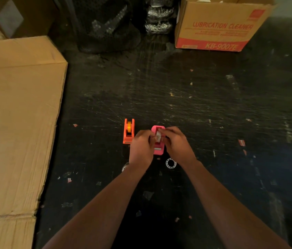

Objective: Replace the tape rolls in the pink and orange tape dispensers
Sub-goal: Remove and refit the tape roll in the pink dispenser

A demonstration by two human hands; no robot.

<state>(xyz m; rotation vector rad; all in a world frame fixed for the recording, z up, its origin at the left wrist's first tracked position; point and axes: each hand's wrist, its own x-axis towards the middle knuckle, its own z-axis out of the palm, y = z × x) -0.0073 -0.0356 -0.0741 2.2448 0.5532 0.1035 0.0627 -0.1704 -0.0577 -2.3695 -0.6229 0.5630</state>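
The pink tape dispenser (157,150) stands on the dark scratched table, its cutter end toward me. Both hands are over it: my left hand (140,148) and my right hand (176,142) pinch a small clear tape roll (158,137) from either side, right at the dispenser's slot. To the left stands the orange tape dispenser (128,132), untouched, with a yellow-orange hub in its slot. A white ring-shaped tape core (170,163) lies on the table below my right wrist. Another roll (124,167) peeks out, mostly hidden under my left wrist.
A large flat cardboard box (16,123) fills the left side. An open carton printed "LUBRICATION CLEANER" (218,27) stands at the back right. Black plastic-wrapped bundles (109,24) sit at the back centre. Small scraps of tape and paper litter the table (195,97).
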